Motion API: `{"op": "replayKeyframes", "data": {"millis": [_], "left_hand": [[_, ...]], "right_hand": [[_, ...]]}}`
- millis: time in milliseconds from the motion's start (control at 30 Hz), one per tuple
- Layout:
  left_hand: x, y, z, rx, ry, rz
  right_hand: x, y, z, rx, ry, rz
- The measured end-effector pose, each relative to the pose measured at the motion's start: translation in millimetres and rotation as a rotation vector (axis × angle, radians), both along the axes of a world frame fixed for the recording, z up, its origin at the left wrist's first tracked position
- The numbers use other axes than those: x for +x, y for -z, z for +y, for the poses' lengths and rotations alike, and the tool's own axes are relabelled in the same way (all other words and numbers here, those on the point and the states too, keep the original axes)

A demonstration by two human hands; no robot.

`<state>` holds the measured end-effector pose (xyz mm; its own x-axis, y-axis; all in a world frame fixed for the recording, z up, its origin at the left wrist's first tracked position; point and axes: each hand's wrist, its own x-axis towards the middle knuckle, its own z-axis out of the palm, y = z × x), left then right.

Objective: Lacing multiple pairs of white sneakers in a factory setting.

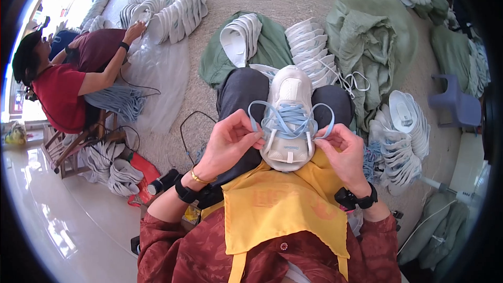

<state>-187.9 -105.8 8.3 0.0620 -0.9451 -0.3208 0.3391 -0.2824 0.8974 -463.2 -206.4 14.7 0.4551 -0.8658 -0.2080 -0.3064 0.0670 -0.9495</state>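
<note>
A yellow apron [283,209] covers the person's lap, over dark red patterned sleeves [178,246]. On it, resting between the knees, lies a white sneaker [288,120], sole down, its long axis running straight away from the body: the heel sits against the apron, the toe points outward toward the floor ahead. Light blue laces [291,118] cross its tongue in several rows and arc out in a loop at each side.

The left hand [228,141] sits at the shoe's left side, fingers curled closed and pinching the left lace end beside the eyelets. The right hand [343,152] sits at the right side, fingers likewise bent and nipped on the right lace end. Both wrists wear black bands; the left also has a gold bangle [200,178].

Just right of the knee stands a stack of white sneakers [401,141]. Beyond the knees, more white shoe rows [309,47] lie on green sacks [367,36]. Far left, another person in a red shirt [60,94] sits on a wooden chair, reaching toward a further pile [175,13]. A small purple stool [456,102] stands far right.
</note>
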Motion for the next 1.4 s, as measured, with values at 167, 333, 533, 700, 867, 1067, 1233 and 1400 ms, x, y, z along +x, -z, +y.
{"op": "replayKeyframes", "data": {"millis": [167,333,533,700,867,1067,1233,1400], "left_hand": [[-5,12,-1,-0.031,-0.017,-0.021],[-9,20,0,-0.136,-0.048,-0.099],[-14,15,-1,-0.179,-0.029,-0.416],[-13,6,-2,-0.242,0.015,-0.62],[-19,5,0,-0.411,-0.062,-0.815],[-22,-1,-2,-0.391,-0.064,-0.824],[-25,6,0,-0.397,-0.047,-0.82],[-28,11,-1,-0.482,-0.054,-0.883]], "right_hand": [[-6,0,3,0.064,0.027,0.002],[-7,0,4,0.042,0.007,0.035],[-6,-3,5,0.047,0.028,0.024],[-8,-10,6,0.017,0.055,0.052],[-4,-20,11,-0.375,-0.004,0.217],[17,-25,16,-0.746,-0.229,0.312],[15,-22,19,-0.587,-0.177,0.326],[17,-21,22,-0.556,-0.164,0.324]]}}
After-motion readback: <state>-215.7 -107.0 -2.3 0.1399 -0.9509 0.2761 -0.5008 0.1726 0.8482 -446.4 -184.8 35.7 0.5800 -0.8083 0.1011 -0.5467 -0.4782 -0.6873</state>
